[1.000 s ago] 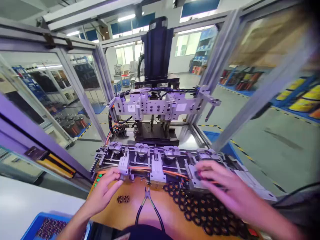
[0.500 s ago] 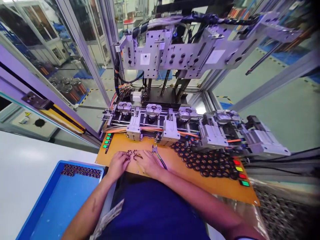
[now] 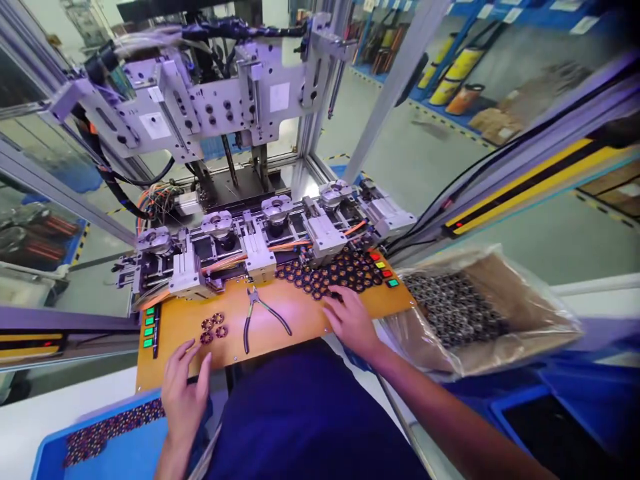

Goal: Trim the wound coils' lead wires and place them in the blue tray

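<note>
My left hand [image 3: 184,390] is over the near left edge of the orange work plate [image 3: 270,340], thumb and fingers apart, holding nothing. Just beyond its fingertips lie several small copper-wound rings [image 3: 221,331] in a loose cluster. My right hand [image 3: 350,321] reaches to the near edge of a crowd of black rings with copper-coloured centres [image 3: 320,280]. Its fingers are spread and slightly bent, with the fingertips at the nearest rings; whether they touch one is unclear. Between my hands lie diagonal cutters [image 3: 264,308], handles splayed toward me.
A machine with clamping fixtures [image 3: 260,250] runs along the plate's far side. Green buttons [image 3: 149,321] sit at left, coloured buttons [image 3: 384,265] at right. A blue tray [image 3: 130,443] holds wound rings. At right stands a plastic-lined carton [image 3: 530,313] with many dark parts.
My view has turned right. Both hands have left the small wound rings, which now lie together on the plate. The left hand drew back toward me; the right moved across to the black rings.
</note>
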Demonstrator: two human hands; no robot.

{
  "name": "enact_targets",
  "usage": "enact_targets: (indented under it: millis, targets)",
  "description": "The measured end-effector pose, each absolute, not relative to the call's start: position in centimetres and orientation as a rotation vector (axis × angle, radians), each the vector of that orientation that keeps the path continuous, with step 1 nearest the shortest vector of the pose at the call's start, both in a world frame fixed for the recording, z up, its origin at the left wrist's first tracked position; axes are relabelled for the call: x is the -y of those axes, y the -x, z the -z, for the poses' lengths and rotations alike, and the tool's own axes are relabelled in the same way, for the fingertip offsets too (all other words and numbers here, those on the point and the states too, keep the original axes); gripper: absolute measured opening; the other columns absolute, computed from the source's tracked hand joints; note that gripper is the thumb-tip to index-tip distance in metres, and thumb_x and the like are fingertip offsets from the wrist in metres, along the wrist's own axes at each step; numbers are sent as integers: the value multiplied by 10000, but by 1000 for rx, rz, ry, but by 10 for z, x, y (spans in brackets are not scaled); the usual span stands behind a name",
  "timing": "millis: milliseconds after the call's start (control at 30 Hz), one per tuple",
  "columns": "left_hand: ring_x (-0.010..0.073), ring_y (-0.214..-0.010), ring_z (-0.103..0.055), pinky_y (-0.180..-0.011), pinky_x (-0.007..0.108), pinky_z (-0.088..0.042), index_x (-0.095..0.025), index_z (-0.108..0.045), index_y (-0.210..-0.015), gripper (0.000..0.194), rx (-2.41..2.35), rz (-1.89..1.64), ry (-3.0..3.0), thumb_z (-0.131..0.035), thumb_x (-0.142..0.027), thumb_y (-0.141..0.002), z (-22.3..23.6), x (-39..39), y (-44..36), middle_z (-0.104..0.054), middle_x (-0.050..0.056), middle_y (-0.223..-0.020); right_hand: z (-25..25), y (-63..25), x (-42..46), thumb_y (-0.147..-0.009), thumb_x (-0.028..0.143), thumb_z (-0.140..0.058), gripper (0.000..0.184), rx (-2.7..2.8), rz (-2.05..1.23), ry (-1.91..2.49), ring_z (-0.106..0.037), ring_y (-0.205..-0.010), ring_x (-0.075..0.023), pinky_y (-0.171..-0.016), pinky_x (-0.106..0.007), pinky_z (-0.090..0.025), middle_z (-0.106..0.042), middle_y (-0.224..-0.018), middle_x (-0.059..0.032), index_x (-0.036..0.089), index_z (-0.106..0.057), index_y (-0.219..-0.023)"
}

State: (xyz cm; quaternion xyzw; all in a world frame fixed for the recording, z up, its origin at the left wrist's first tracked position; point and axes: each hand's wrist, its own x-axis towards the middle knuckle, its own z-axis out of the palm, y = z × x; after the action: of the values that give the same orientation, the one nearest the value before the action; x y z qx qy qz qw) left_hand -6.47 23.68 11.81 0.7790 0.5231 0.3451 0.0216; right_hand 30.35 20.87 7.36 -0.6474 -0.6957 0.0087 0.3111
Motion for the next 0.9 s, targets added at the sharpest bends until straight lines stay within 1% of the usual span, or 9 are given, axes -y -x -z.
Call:
enact_targets:
  millis: [133,267,367,467,533,633,700,767,900]
  targets:
    - [242,-1024,-653,-932,409,-521,-171,-646,-1068,267,-1454,-1159,-2441,-713,-138,-812,-147,-254,45,-680,110,-1086,-68,-299,-227,-927,150,-521,193,1839,-35,1700,-472,-1257,-372,-985,-567,-446,-563,-1287,-209,114,-703,-980]
    - [228,-1044,-653,-953,392,-510,-180,-663,-1064,245,-1343,-1129,-2345,-692,-123,-827,-168,-258,27,-699,103,-1090,-75,-294,-232,-921,108,-489,218,1846,-86,1593,-499,-1251,-364,-961,-571,-465,-606,-1231,-205,124,-703,-881]
    - [218,-1016,-669,-928,367,-522,-183,-689,-1041,182,-1255,-950,-2151,-666,-187,-861,-179,-256,6,-723,93,-1055,-103,-277,-227,-923,127,-507,193,1857,-161,1427,-527,-1239,-313,-988,-516,-485,-605,-1225,-181,141,-694,-880]
    - [197,-907,-701,-841,331,-559,-171,-677,-1149,269,-1044,-707,-1808,-596,-276,-915,-193,-252,-18,-748,85,-989,-145,-246,-218,-932,149,-534,144,1857,-283,1241,-552,-1226,-238,-977,-395,-524,-546,-1321,-142,174,-674,-954]
    - [193,-890,-715,-808,310,-572,-160,-664,-1194,321,-914,-671,-1583,-565,-319,-934,-202,-249,-28,-758,89,-996,-169,-226,-215,-911,106,-564,157,1784,-414,1074,-563,-1216,-212,-971,-354,-525,-527,-1347,-112,202,-655,-995]
    - [195,-973,-718,-850,288,-564,-175,-680,-1178,316,-892,-808,-1488,-622,-325,-906,-211,-243,-30,-758,89,-1091,-189,-207,-217,-877,49,-589,256,1659,-627,877,-566,-1211,-209,-982,-350,-510,-532,-1342,-97,228,-644,-1052]
    - [187,-983,-718,-884,279,-551,-195,-690,-1158,320,-943,-925,-1586,-694,-301,-857,-214,-240,-25,-762,75,-1103,-193,-201,-223,-886,86,-597,228,1624,-789,838,-576,-1194,-212,-980,-354,-506,-543,-1335,-103,230,-651,-1055]
    - [186,-971,-723,-903,283,-545,-203,-699,-1132,333,-987,-1022,-1726,-745,-289,-813,-215,-240,-18,-773,69,-1074,-195,-198,-231,-905,147,-600,159,1593,-958,813,-586,-1179,-214,-982,-359,-503,-568,-1310,-104,231,-663,-1024]
    - [194,-933,-735,-853,287,-564,-197,-692,-1141,351,-1054,-1161,-1914,-738,-320,-816,-215,-243,-10,-781,83,-1024,-199,-189,-245,-934,204,-587,116,1565,-1193,740,-602,-1164,-199,-997,-354,-497,-613,-1251,-86,244,-682,-986]
